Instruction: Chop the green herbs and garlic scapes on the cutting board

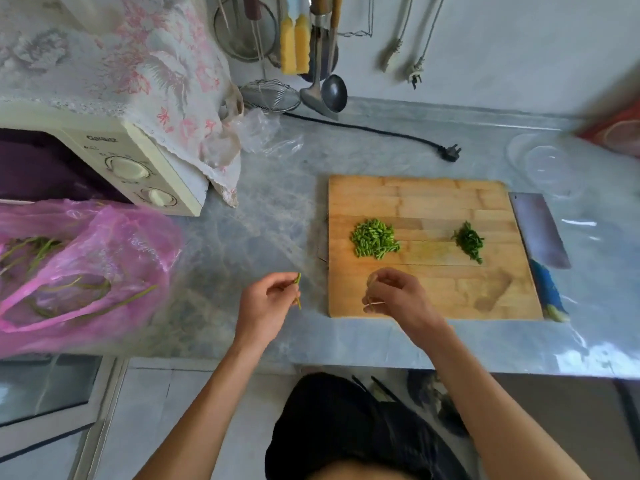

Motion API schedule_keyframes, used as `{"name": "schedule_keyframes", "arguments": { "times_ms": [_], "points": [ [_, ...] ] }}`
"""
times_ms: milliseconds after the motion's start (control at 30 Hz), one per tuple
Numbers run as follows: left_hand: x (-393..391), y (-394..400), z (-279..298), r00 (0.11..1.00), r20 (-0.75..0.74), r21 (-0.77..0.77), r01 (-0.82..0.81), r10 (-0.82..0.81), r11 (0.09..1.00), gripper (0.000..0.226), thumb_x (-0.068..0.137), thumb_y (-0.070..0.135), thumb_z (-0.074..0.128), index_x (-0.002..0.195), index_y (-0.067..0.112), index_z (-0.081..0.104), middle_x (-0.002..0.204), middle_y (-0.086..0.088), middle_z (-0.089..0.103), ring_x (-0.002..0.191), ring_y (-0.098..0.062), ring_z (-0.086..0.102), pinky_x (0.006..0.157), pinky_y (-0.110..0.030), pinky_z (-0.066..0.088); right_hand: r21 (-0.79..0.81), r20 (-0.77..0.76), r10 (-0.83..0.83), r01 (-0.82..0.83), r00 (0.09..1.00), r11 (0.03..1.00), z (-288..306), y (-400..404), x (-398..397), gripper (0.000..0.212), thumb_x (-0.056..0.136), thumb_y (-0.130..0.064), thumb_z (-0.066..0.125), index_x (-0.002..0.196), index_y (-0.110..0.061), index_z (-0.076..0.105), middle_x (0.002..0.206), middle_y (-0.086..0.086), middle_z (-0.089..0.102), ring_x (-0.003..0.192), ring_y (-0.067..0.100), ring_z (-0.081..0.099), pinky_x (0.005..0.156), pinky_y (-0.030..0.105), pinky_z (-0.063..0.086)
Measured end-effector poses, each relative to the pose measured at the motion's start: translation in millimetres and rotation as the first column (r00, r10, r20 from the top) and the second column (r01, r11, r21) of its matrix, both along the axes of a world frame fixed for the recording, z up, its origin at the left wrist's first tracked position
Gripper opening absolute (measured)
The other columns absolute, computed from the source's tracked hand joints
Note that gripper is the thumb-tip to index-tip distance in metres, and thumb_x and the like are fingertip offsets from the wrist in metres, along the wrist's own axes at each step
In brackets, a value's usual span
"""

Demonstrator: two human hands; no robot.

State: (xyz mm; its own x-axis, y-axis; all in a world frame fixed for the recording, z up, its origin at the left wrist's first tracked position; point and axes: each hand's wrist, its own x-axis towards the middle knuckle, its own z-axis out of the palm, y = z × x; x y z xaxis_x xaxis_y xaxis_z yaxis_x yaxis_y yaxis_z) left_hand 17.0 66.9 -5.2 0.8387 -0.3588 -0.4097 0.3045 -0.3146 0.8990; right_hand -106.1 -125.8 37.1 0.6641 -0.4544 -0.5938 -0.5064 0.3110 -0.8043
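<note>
A wooden cutting board (433, 199) lies on the grey counter. On it sit a pile of chopped garlic scape pieces (374, 238) and a smaller heap of chopped dark green herbs (469, 241). My left hand (265, 306) is left of the board and pinches a short green scape piece (298, 291). My right hand (398, 296) hovers over the board's near left corner, fingers curled round a thin pale rubber band (372, 303). A cleaver (540, 230) with a blue handle lies along the board's right edge.
A pink plastic bag (79, 271) holding long green stalks lies at the left. Behind it stands a cream microwave (138, 168) under a floral cloth. A black plug and cord (448, 152) cross the counter behind the board. A clear bowl (547, 164) sits at the far right; utensils hang on the wall.
</note>
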Motion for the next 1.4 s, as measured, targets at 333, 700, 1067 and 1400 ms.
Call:
{"name": "schedule_keyframes", "arguments": {
  "times_ms": [333,700,1067,1400],
  "points": [
    [-144.9,-71.6,17.8,0.941,0.005,0.020,0.337,-0.337,0.941,0.025,0.089,-0.002,0.066,0.085,0.023,0.070,0.076,-0.003,0.070,0.071,-0.012,0.067,0.065,-0.017,0.053,-0.050,-0.030,-0.271,0.269,0.962,0.962,-16.7,-31.9,-205.7,0.010,0.088,0.003,0.055,0.084,-0.004,0.060,0.070,0.010,0.058,0.066,0.021,0.061,0.073,0.038,0.056],
    [-369.3,-162.7,-47.3,0.832,-0.296,0.120,0.519,-0.469,0.846,0.015,0.088,-0.007,0.062,0.091,0.005,0.070,0.078,-0.008,0.068,0.070,-0.021,0.066,0.065,-0.029,0.058,-0.060,-0.303,-0.406,0.407,0.862,0.911,-105.4,-65.8,-439.4,0.008,0.085,-0.007,0.057,0.077,-0.008,0.058,0.060,0.007,0.057,0.062,0.019,0.060,0.056,0.029,0.053],
    [-438.8,-262.8,-233.7,0.809,-0.488,0.287,0.502,-0.327,0.816,0.011,0.087,-0.008,0.063,0.096,-0.004,0.068,0.090,-0.021,0.066,0.065,-0.023,0.060,0.056,-0.028,0.057,-0.086,-0.433,-0.431,0.440,0.792,0.894,-255.8,-127.2,-481.1,0.005,0.085,-0.009,0.062,0.081,-0.011,0.063,0.063,0.008,0.061,0.060,0.021,0.058,0.059,0.034,0.053],
    [-451.5,-281.7,-328.3,0.790,-0.607,0.279,0.316,-0.089,0.907,0.014,0.093,-0.009,0.054,0.090,0.002,0.061,0.103,-0.020,0.064,0.090,-0.032,0.063,0.070,-0.033,0.056,-0.013,-0.412,-0.565,0.615,0.715,0.788,-355.0,-150.1,-468.5,0.016,0.086,0.000,0.065,0.078,-0.014,0.063,0.100,0.018,0.067,0.092,0.033,0.067,0.067,0.039,0.059]
  ]
}}
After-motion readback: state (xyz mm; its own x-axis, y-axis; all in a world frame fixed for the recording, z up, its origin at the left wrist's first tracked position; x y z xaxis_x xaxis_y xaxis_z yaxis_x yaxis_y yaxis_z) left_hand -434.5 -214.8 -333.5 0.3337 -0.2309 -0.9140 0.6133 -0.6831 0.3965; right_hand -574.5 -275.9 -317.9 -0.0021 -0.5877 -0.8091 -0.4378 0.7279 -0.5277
